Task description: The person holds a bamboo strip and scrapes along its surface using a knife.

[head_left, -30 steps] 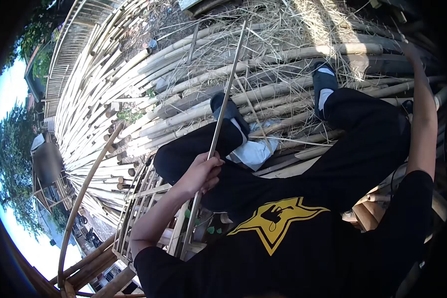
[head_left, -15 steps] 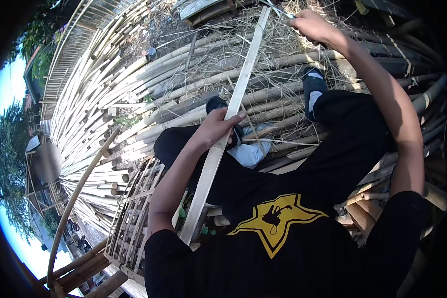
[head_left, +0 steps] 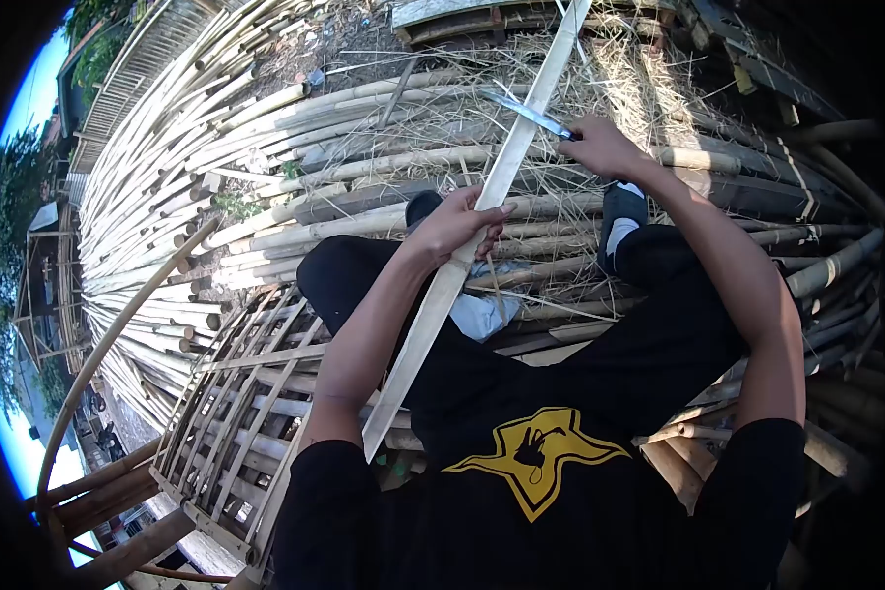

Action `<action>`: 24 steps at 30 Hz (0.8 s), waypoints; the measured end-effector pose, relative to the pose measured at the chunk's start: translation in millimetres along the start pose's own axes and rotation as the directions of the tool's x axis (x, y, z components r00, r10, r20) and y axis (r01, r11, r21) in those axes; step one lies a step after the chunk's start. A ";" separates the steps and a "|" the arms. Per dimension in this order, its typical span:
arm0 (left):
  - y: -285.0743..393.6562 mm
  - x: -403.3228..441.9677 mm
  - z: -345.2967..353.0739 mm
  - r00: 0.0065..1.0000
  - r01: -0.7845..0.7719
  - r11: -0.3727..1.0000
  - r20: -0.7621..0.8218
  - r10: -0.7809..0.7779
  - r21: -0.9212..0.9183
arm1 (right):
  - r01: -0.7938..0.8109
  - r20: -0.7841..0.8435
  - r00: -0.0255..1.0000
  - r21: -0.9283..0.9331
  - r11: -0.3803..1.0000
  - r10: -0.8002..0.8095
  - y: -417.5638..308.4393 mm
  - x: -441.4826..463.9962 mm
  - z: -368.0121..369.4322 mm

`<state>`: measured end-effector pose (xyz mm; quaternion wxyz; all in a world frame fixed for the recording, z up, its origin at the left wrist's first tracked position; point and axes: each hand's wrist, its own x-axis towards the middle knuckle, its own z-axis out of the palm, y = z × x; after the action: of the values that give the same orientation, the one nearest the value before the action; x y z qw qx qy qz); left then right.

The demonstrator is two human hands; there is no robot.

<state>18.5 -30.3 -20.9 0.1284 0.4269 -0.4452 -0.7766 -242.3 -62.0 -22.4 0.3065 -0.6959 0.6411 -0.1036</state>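
A long, pale bamboo strip runs slantwise from beside my left arm up to the top edge of the view. My left hand is closed around it near mid-length, thumb on top. My right hand grips a knife by its handle, which is mostly hidden in the fingers. The blade points left and lies across the strip's upper part; whether it touches the surface is hard to tell. Below my left hand, a whitish plastic bag lies between my legs.
Bamboo poles spread across the ground ahead and left. Thin shavings litter the area beyond my feet. A slatted bamboo frame stands at my left, near a curved pole. More poles lie at right.
My right hand has brought the knife down and nearer along the strip from its far end. My left hand still grips the strip, whose top now reaches farther up and right.
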 end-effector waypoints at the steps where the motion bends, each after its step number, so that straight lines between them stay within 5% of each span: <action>1: 1.3 -0.1 1.2 0.999 0.036 0.999 0.027 -0.036 -0.001 | 0.002 0.014 1.000 -0.007 1.000 -0.002 -1.9 -2.5 2.6; 9: -2.8 4.9 12.3 0.999 -0.001 0.975 -0.050 0.013 0.223 | -0.226 0.093 0.969 -0.052 0.973 0.230 -14.6 -8.7 20.9; 24: -12.5 -24.3 19.1 0.993 0.048 0.987 0.102 -0.064 0.151 | -0.364 -0.077 0.931 -0.293 0.884 0.357 61.4 9.6 -24.4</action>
<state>20.5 2.0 -13.1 0.0505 0.4057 -0.4955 -0.7664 -304.8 -77.7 -39.8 0.2038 -0.6022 0.7704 0.0472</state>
